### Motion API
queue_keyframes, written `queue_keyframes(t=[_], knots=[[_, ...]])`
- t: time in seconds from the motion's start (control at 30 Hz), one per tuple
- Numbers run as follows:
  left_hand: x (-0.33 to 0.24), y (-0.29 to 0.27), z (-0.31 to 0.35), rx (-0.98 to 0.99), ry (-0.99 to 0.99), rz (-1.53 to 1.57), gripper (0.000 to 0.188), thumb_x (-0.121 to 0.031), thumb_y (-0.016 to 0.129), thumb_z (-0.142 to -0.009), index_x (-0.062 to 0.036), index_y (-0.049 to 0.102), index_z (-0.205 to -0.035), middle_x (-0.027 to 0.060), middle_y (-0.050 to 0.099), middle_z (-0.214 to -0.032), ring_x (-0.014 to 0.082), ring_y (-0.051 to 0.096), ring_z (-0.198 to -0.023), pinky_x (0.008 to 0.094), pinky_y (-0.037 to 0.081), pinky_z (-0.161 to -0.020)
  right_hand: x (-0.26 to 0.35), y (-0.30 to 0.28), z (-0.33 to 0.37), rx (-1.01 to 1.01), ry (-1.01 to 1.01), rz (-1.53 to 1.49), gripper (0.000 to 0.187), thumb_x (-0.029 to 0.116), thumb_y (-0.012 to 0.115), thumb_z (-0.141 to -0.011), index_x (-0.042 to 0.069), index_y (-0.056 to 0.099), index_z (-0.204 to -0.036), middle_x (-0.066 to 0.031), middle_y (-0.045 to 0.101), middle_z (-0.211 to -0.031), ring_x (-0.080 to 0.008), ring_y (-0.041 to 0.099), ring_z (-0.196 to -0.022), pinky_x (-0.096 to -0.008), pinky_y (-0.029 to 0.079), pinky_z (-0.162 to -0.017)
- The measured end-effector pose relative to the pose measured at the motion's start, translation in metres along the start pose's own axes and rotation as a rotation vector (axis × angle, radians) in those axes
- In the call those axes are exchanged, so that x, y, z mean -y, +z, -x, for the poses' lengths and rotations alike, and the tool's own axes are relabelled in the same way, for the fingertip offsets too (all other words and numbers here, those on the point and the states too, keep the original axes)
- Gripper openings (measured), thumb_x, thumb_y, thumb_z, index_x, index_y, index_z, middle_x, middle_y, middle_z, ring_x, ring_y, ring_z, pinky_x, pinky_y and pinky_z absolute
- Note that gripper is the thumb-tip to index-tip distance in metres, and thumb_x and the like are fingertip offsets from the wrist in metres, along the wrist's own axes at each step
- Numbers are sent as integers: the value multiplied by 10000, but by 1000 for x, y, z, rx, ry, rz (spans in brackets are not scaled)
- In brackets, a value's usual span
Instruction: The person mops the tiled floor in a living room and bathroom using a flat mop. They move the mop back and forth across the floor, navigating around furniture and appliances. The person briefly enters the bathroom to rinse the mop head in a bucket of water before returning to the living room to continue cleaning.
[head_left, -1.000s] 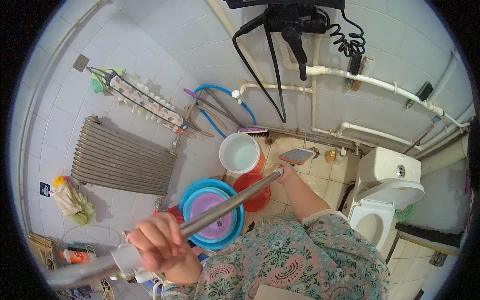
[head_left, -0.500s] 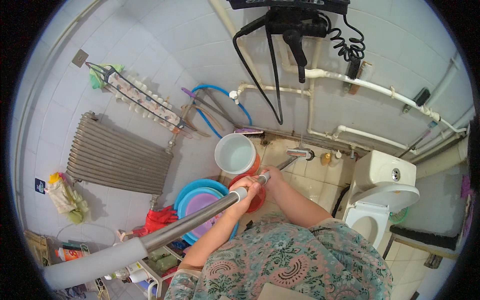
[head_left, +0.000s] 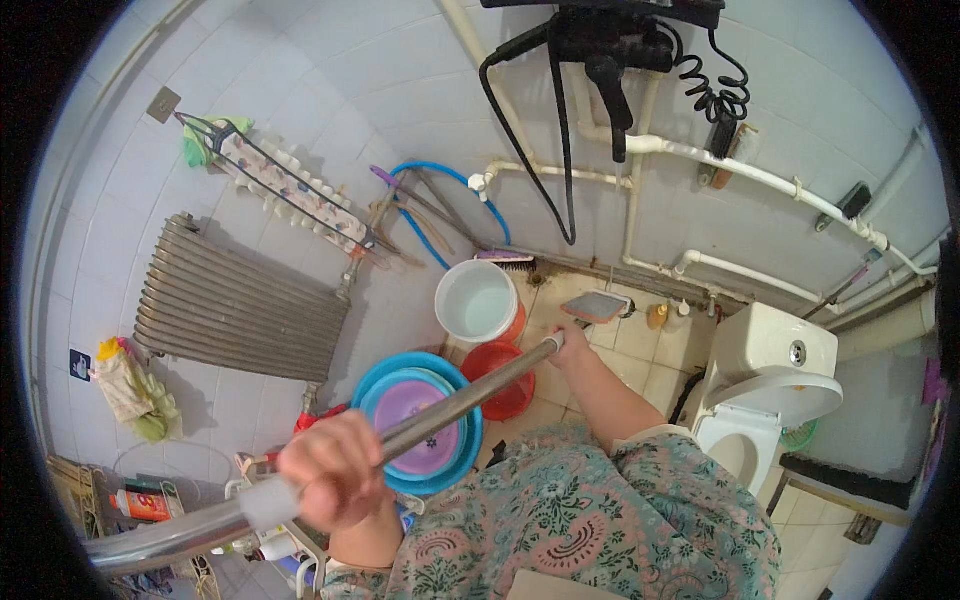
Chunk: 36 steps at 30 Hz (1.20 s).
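Note:
A long-handled flat mop (head_left: 480, 388) slants across the view from the lower left down to the tiled floor. My left hand (head_left: 335, 468), slightly blurred, is closed round the upper steel handle, just beside a pale collar. Lower down, my right hand (head_left: 571, 346) grips the handle next to another pale collar. The flat mop head (head_left: 597, 306), grey with an orange edge, is tilted near the floor by the back wall. Under the handle are a red basin (head_left: 508, 392) and stacked blue and purple basins (head_left: 398, 398).
A white bucket (head_left: 478, 300) holding water stands behind the red basin. The toilet (head_left: 765, 355) is on the right, lid raised. Two pump bottles (head_left: 670, 317) stand by the back wall. A radiator (head_left: 235, 305) hangs at left, above a cluttered rack (head_left: 315, 560).
My left hand has slid up the handle, away from my right hand, toward the lower left. My right hand has shifted slightly right. The mop head has turned to show its flat face.

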<state>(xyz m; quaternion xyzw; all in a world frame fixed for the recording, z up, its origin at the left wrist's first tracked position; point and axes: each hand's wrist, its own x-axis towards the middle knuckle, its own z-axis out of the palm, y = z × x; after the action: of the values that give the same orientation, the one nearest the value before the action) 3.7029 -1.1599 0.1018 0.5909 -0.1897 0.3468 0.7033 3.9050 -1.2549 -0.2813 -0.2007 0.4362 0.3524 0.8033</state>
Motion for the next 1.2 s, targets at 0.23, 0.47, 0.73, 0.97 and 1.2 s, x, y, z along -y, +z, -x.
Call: queue_keyframes(t=[0.23, 0.47, 0.73, 0.97, 1.2], knots=[[145, -29, 64, 168, -454, -138, 170, -111, 591, -861, -73, 494, -726, 52, 568, -752, 176, 538, -727, 373, 415, -844, -25, 36, 63, 125, 9, 22, 162, 152, 445, -814, 81, 411, -673, -66, 461, -615, -227, 489, -581, -397, 488, -602], [225, -28, 80, 317, -396, -772, 126, -56, 615, -830, -44, 532, -735, 88, 598, -940, 249, 529, -910, 373, 405, -828, -35, 37, 74, 439, 63, 163, 213, 166, 372, -854, -1, 503, -852, -173, 556, -903, -294, 574, -826, -452, 488, -808], [231, -17, 101, 291, -400, -697, 129, -59, 655, -788, -77, 538, -738, 41, 630, -881, 235, 583, -950, 464, 251, -1032, -22, 19, 26, 164, 58, 204, 186, 216, 412, -874, 52, 473, -811, -142, 534, -810, -276, 552, -778, -465, 478, -730], [134, -14, 41, 69, -491, -154, 176, -79, 584, -840, -66, 488, -694, 65, 568, -712, 184, 563, -705, 460, 390, -924, 27, -22, -16, -10, 23, 90, 96, 147, 531, -825, 100, 470, -769, -41, 496, -699, -208, 495, -600, -357, 474, -551], [-12, 17, -29, -49, -68, 31, 340, -226, 588, -864, -152, 380, -605, -31, 446, -532, 80, 445, -451, 275, 432, -587, 31, -21, -21, 28, 12, -53, 112, 118, 521, -819, 99, 461, -727, -25, 465, -618, -184, 476, -541, -342, 450, -489]])
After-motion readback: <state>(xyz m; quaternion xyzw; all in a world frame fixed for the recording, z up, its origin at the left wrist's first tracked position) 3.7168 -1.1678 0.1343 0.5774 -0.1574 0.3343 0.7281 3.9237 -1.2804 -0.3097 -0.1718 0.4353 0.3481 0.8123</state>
